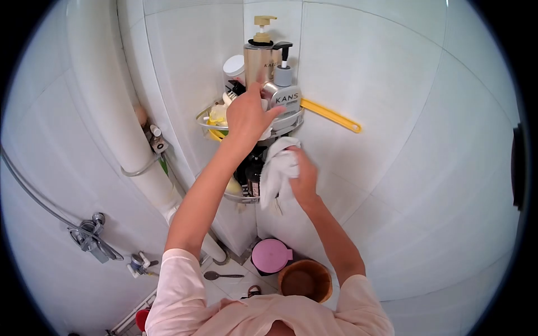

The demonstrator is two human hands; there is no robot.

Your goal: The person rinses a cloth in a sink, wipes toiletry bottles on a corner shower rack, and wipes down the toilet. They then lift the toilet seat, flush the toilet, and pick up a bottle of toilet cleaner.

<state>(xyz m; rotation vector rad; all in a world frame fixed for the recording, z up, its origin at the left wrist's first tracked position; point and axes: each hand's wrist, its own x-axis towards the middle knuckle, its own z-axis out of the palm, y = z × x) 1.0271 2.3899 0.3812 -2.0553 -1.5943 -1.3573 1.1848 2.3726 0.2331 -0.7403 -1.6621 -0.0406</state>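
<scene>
My left hand (247, 113) is at the upper tier of a corner shelf, its thumb and fingers apart. It lies in front of a grey KANS pump bottle (287, 99) and a tall tan pump bottle (258, 61); whether it touches either, I cannot tell. In my right hand (304, 176), a bunched white cloth (278, 168) hangs just below the upper tier. Dark bottles (253, 178) stand on the lower tier, partly hidden behind the cloth and my left forearm. Behind my left hand is a white-lidded jar (234, 65).
A yellow handle (332, 115) juts right from the upper tier. At left are a white pipe (106, 101) and a shower valve (89, 235). Below stand a pink-lidded bin (270, 255) and a wooden bucket (305, 281); a dark long-handled brush or spoon (223, 275) lies on the floor.
</scene>
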